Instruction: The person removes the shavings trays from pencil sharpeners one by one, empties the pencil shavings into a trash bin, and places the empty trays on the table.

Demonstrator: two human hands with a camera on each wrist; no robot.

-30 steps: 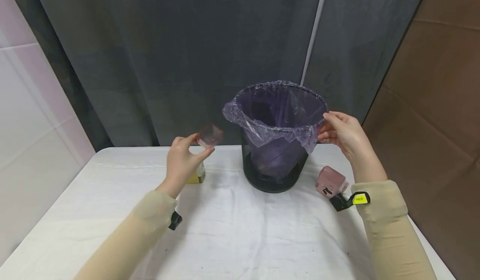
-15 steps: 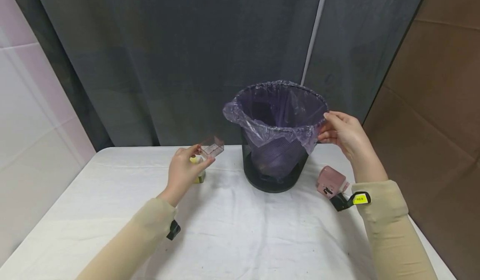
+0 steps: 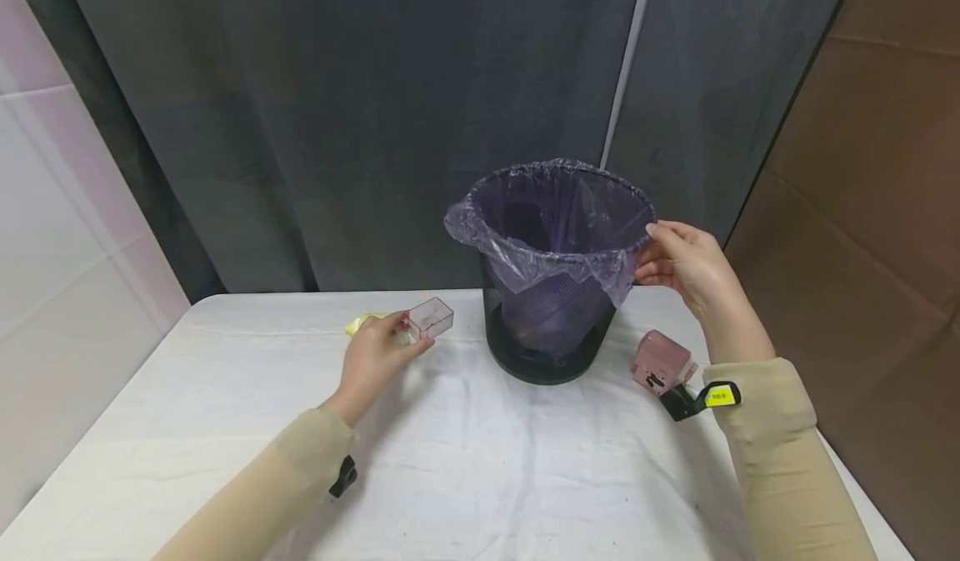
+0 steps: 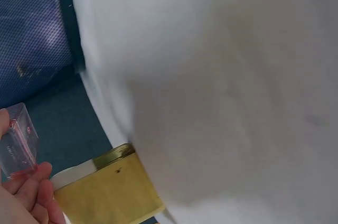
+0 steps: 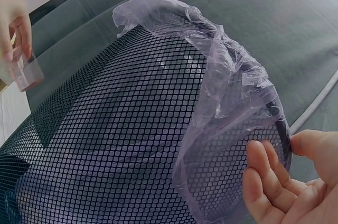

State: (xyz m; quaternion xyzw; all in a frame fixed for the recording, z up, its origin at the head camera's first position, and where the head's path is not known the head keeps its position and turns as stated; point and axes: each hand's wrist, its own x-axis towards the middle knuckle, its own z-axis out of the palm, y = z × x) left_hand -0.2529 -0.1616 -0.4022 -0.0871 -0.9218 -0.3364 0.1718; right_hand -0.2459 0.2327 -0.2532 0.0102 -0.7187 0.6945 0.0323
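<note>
My left hand (image 3: 372, 361) pinches a small clear plastic box (image 3: 432, 318) with pinkish edges between thumb and fingers, above the table and left of the bin. A black mesh trash bin (image 3: 543, 371) stands upright at the back, lined with a purple plastic bag (image 3: 551, 271) folded over its rim. At the bin's right side, my right hand (image 3: 693, 277) grips the rim through the bag; in the right wrist view its thumb and curled fingers (image 5: 269, 182) lie on either side of the rim.
Behind my left hand is a yellow box-like item (image 4: 111, 189), partly hidden in the head view. A pink box-shaped item (image 3: 662, 357) with a printed face lies right of the bin, by my right wrist strap. A dark curtain (image 3: 375, 127) hangs behind the white table (image 3: 487, 469).
My left hand has come down toward the table and slightly right, and the clear box has tilted. The right hand and the bin have stayed put.
</note>
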